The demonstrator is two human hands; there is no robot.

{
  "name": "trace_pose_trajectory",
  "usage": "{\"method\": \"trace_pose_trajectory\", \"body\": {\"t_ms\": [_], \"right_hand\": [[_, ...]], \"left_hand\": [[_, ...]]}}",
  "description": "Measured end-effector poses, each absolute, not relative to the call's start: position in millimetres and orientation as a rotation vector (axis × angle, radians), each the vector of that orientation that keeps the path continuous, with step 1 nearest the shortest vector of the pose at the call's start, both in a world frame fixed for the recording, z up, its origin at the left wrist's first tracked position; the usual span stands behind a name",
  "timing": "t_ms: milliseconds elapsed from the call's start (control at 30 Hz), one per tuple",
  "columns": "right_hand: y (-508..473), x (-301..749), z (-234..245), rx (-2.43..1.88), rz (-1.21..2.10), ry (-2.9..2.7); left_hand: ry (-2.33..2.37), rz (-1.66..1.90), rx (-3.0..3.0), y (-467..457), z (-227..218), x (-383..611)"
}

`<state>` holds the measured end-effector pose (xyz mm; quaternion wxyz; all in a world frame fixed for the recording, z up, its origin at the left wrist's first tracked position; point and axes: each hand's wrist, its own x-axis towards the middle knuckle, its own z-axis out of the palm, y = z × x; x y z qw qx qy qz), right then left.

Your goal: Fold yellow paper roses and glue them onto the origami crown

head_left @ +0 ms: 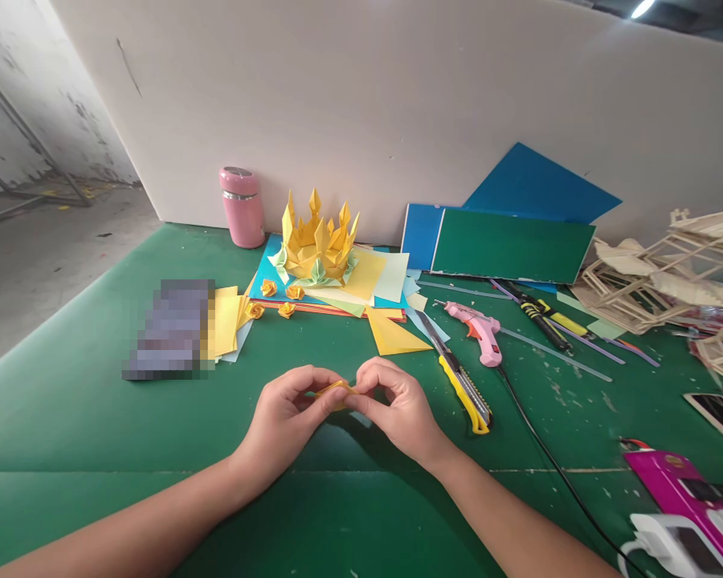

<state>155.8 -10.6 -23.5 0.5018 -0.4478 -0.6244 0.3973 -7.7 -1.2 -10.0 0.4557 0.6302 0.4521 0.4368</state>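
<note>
A small strip of orange paper (336, 391) is pinched between the fingertips of the left hand (286, 417) and right hand (398, 409), both closed narrowly on it just above the green tabletop (96, 449), near its front edge at the middle. Just right lies a yellow utility knife (461, 381) (blade end pointing away), then a pink glue gun (479, 329). Toward the back edge stands a yellow paper crown (318, 237).

A small orange paper strip (332, 391) is pinched between left hand (286, 417) and right hand (401, 409) above the green counter (96, 457). A yellow utility knife (465, 389) is laid near the right hand; a paper crown (316, 237) is seen behind.
</note>
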Motion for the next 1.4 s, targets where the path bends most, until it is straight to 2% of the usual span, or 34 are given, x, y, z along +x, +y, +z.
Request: {"method": "trace_pose_trajectory", "body": {"t_ms": [167,533,733,967,1400], "right_hand": [[-12.8,155.0,-21.9,-1.117,1.035,-1.522],[-14.5,154.1,-19.4,-1.163,1.071,-1.563],[-13.7,156.5,-19.6,-1.187,1.063,-1.463],[-12.7,157.9,-18.8,-1.188,1.195,-1.397],[-11.1,157.6,-23.0,-1.127,1.294,-1.29]], "left_hand": [[1.104,1.081,1.561,-1.8,-8.9,-7.7],[1.081,1.002,1.165,-1.5,-5.8,-5.9],[1.036,0.975,1.229,1.4,-10.7,-3.8],[1.004,1.152,1.216,1.4,-12.1,-2.3],[1.163,1.037,1.425,4.0,-9.8,-6.6]]}}
